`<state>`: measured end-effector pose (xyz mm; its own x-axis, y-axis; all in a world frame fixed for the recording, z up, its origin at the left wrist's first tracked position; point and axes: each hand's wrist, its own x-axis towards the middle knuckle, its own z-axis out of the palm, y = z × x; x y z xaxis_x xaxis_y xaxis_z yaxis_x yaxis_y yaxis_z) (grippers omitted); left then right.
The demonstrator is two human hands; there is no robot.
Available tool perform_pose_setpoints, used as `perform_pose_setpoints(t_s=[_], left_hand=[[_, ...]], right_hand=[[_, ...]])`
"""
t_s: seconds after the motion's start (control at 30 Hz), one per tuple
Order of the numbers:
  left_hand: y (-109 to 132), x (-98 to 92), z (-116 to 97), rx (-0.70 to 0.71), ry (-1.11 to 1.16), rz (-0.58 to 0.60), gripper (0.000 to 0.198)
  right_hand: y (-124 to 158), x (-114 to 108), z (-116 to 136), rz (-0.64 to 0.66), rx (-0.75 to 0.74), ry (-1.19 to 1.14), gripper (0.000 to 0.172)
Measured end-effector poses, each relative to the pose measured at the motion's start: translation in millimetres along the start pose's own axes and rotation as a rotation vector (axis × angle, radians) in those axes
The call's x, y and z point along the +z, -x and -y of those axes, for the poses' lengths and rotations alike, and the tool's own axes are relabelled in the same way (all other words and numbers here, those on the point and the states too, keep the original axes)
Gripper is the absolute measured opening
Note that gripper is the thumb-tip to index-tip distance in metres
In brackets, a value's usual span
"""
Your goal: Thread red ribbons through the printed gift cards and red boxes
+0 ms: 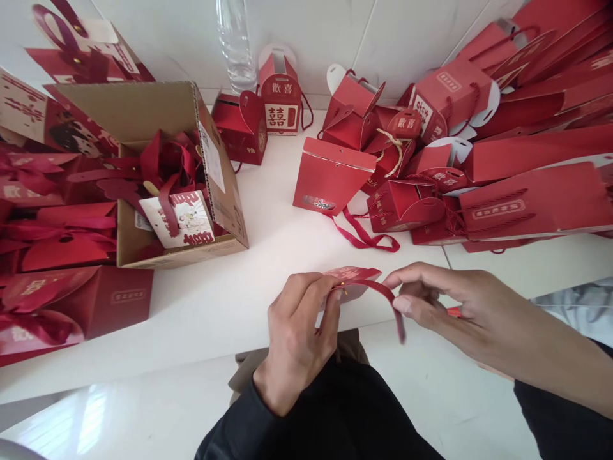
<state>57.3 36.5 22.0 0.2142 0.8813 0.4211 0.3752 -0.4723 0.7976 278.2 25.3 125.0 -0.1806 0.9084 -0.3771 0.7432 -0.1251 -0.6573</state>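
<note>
At the table's near edge, my left hand (299, 319) pinches a small red and white gift box (353, 275) by its upper edge, beside a gold fastener. A flat red strap (376, 287) runs from that fastener to the right and droops at its free end. My right hand (435, 300) has thumb and forefinger closed on the strap near its bend. The box's lower part is partly hidden behind my left hand. Just beyond stands a red gift bag (330, 176) with a ribbon handle (366, 236) trailing on the table.
An open cardboard box (225, 191) holds red straps and a printed card (184, 220). Red gift boxes with bows (115, 300) are stacked at left, more red boxes (536, 198) crowd the right. A clear plastic bottle (237, 51) stands by the white tiled wall (311, 38).
</note>
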Motion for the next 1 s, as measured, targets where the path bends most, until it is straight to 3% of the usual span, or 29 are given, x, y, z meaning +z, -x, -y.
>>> perform_pose_setpoints(t_s=[0.1, 0.23, 0.33, 0.5, 0.67, 1.0], left_hand=[[-2, 1.1, 1, -0.003, 0.005, -0.01, 0.019], [-6, 1.4, 5, -0.005, 0.011, -0.011, 0.016], [-11, -0.2, 8, -0.012, 0.019, 0.004, 0.012], [-21, -2.7, 11, -0.04, 0.035, 0.019, 0.008], [-25, -1.5, 12, -0.044, 0.054, 0.019, 0.01], [-22, -2.1, 13, 0.007, 0.089, 0.051, 0.013]], right_hand=[[7, 7, -10, 0.119, 0.09, -0.182, 0.033], [3, 16, -12, 0.189, 0.051, -0.324, 0.031], [-10, 23, -8, 0.071, -0.046, -0.421, 0.02], [-37, 39, -1, -0.215, -0.121, -0.428, 0.018], [-45, 49, 2, -0.297, -0.157, -0.314, 0.021], [-45, 68, 1, -0.571, -0.369, -0.095, 0.021]])
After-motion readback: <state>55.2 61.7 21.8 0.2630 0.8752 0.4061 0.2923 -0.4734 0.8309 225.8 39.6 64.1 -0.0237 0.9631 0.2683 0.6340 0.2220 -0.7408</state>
